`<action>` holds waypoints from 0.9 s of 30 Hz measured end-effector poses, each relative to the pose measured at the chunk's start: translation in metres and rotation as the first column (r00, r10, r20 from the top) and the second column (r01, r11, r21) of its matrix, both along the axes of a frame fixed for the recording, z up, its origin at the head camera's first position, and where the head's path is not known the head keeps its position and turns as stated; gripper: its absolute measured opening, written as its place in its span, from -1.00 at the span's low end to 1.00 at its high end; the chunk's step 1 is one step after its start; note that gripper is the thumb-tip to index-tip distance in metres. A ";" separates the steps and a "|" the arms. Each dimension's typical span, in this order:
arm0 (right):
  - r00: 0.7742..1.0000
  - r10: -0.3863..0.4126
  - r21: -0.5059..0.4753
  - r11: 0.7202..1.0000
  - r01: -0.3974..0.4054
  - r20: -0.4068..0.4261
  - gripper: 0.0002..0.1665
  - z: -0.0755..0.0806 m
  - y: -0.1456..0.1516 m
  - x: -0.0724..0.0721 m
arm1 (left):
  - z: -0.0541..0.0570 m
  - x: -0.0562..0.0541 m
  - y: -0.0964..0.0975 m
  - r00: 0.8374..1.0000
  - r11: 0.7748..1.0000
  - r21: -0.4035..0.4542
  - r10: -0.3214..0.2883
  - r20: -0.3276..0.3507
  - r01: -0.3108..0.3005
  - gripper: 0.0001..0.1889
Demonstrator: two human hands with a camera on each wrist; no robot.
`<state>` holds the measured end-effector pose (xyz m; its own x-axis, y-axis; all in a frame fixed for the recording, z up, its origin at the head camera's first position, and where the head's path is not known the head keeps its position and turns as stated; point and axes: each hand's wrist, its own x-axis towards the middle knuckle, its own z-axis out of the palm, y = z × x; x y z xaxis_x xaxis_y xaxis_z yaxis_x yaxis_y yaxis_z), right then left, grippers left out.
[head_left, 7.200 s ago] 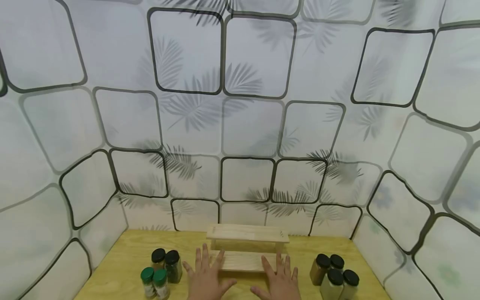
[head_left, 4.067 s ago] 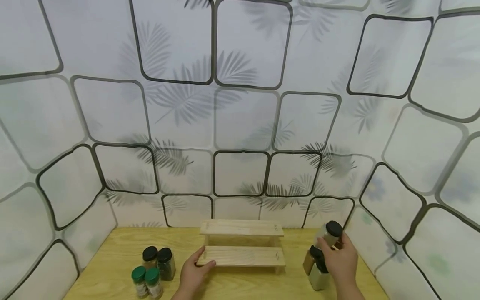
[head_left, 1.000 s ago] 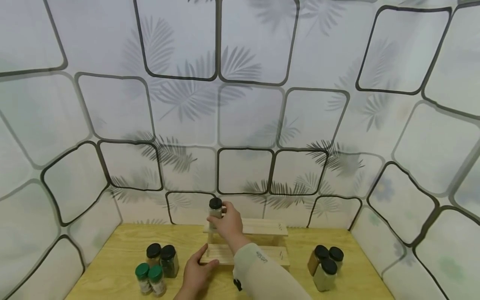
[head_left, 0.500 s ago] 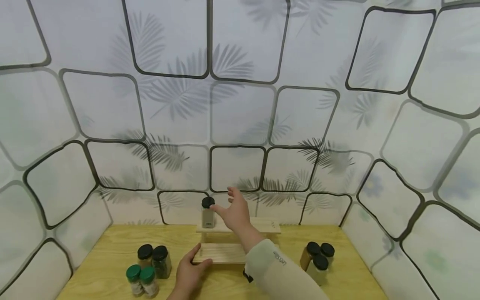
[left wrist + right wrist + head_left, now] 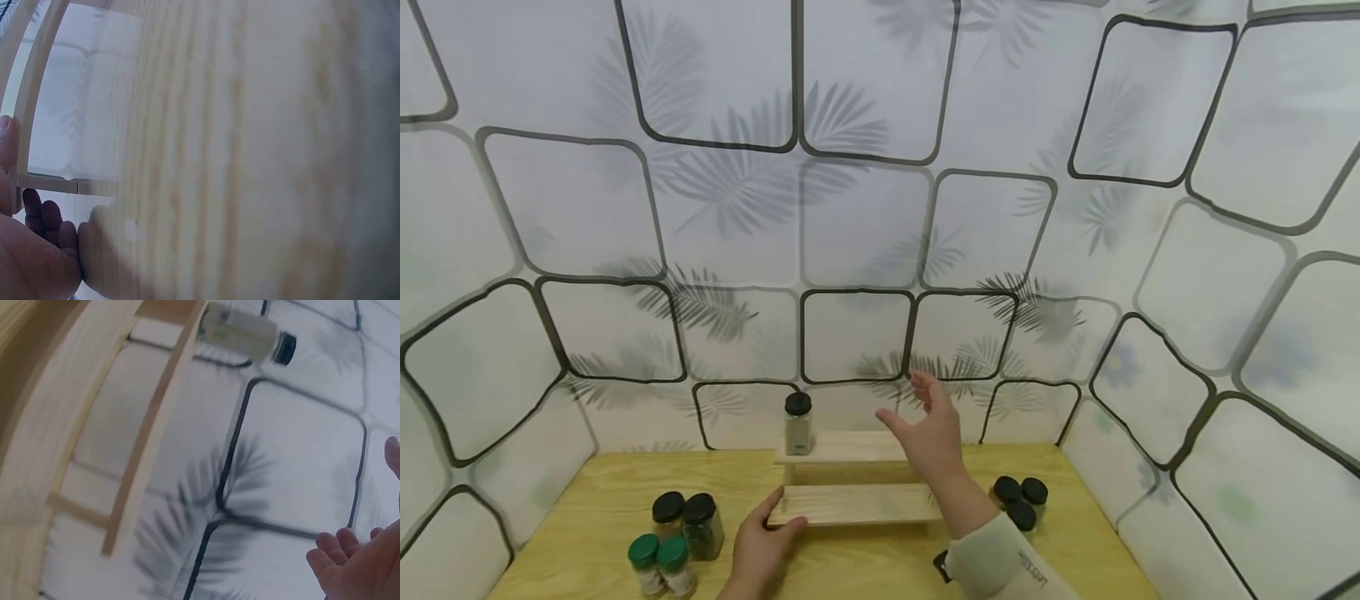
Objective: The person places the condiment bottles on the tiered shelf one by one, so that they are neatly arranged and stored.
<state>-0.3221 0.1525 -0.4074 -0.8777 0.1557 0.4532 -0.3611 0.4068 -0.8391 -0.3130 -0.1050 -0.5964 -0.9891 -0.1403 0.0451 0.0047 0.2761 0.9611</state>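
A two-step wooden shelf (image 5: pixel 857 502) stands on the table. My left hand (image 5: pixel 758 546) grips the left end of its lower step, thumb along the front edge; in the left wrist view its fingers (image 5: pixel 53 222) curl by the wood. A black-capped spice jar (image 5: pixel 798 427) with pale contents stands upright at the left end of the upper step; the right wrist view shows this jar (image 5: pixel 240 331) too. My right hand (image 5: pixel 928 429) is raised right of the jar and apart from it, fingers spread and holding nothing. Its forearm covers the shelf's right end.
On the left are two green-capped jars (image 5: pixel 660 567) and two black-capped jars (image 5: pixel 687 527). Three more black-capped jars (image 5: pixel 1021 503) stand at right, partly behind the right sleeve (image 5: pixel 1007 558). A patterned curtain (image 5: pixel 865 233) encloses the wooden table (image 5: pixel 842 567).
My right hand brought a black-capped jar from the right group to the upper step, let it go and drew away rightward. My left hand came to the lower step and stayed.
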 end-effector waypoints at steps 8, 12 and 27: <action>0.965 -0.233 0.076 0.971 0.224 0.124 0.20 -0.042 0.080 0.033 | 0.004 0.000 -0.005 0.999 0.999 -0.018 -0.028 0.027 0.029 -0.12; 0.920 -0.321 0.114 0.946 0.302 0.227 0.36 -0.061 0.111 0.053 | 0.003 -0.001 -0.004 1.000 1.000 -0.018 -0.019 0.007 0.019 -0.14; 0.839 -0.283 0.014 0.950 0.313 0.465 0.55 -0.136 0.154 0.070 | -0.001 -0.003 -0.006 0.999 0.998 0.041 -0.045 0.031 0.043 -0.08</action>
